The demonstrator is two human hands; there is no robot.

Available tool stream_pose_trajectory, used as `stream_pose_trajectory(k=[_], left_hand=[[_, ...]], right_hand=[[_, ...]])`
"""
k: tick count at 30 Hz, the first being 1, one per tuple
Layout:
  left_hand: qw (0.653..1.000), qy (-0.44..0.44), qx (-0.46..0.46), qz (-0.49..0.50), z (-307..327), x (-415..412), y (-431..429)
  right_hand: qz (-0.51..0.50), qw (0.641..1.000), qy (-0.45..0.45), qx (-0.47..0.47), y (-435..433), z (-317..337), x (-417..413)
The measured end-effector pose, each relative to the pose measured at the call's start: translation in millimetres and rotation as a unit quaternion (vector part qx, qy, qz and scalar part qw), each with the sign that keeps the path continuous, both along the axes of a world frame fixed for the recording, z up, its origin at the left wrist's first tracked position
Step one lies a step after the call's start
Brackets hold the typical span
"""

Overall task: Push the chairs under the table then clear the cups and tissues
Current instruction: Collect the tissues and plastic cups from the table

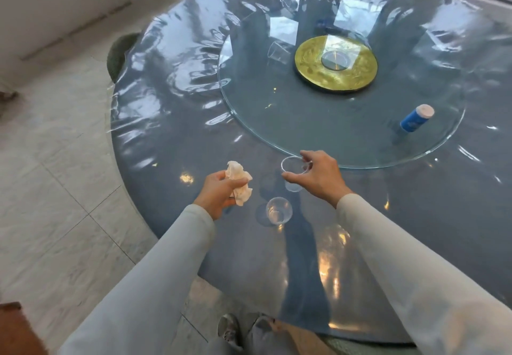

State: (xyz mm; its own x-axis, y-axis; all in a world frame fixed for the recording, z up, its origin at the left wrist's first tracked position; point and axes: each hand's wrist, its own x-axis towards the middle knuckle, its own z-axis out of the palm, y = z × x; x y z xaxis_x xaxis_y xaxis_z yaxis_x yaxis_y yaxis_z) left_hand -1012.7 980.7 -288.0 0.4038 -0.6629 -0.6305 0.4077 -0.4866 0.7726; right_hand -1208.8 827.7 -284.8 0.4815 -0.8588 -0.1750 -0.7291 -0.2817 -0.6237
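Clearance under way at a round blue-grey surface covered in glossy clear film, with the person standing at 6 o'clock. The left hand is curled round a crumpled white tissue, held over the surface at about 7 o'clock. The right hand pinches the lip of a clear plastic cup between thumb and fingers, just short of the near edge of the glass turntable; whether that cup is clear of the surface cannot be told. A second clear plastic cup stands upright between the two hands, untouched. A third clear cup lies tipped on the turntable at about 10 o'clock, and a blue canister with a pale lid stands at 4 o'clock. A green rounded chair back at 10 o'clock sits tight against the rim, so the chair step looks done there. By this evidence one tissue and one cup are in hand, and two cups are left to collect.
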Motion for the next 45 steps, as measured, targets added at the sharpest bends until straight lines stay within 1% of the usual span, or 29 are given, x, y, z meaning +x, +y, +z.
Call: stream_pose_trajectory(k=[3, 8, 11, 15, 20, 25, 29, 34, 41, 45], left_hand=[[1.000, -0.006, -0.007, -0.015, 6, -6, 6], [0.999, -0.004, -0.019, -0.039, 9, -16, 26], [0.999, -0.007, -0.020, -0.048, 8, -16, 42], [0.999, 0.000, -0.020, -0.045, 5, -11, 59], [0.998, -0.001, -0.020, -0.060, -3, 1, 70], [0.996, -0.006, -0.018, -0.085, -4, 16, 75], [0.996, -0.005, -0.014, -0.092, -7, 24, 68], [0.995, 0.005, -0.011, -0.098, -7, 34, 39], [0.996, -0.014, -0.027, -0.088, 2, 75, -41], [0.996, -0.025, -0.034, -0.080, 10, 111, -91]], right_hand=[[0.023, 1.000, -0.017, -0.008, 23, 17, -7], [0.022, 0.999, -0.017, -0.014, 67, 23, -13], [0.022, 1.000, 0.011, -0.018, 89, 15, -12], [0.013, 0.997, 0.079, -0.013, 106, -2, -6], [-0.005, 0.990, 0.142, -0.002, 120, -25, 5], [-0.051, 0.989, 0.140, 0.012, 122, -33, 8], [-0.065, 0.985, 0.155, 0.029, 116, -31, 8], [-0.045, 0.982, 0.168, 0.070, 95, -19, 14], [-0.066, 0.992, 0.100, 0.024, 5, 17, 61], [-0.064, 0.993, 0.095, 0.007, -51, 31, 98]])
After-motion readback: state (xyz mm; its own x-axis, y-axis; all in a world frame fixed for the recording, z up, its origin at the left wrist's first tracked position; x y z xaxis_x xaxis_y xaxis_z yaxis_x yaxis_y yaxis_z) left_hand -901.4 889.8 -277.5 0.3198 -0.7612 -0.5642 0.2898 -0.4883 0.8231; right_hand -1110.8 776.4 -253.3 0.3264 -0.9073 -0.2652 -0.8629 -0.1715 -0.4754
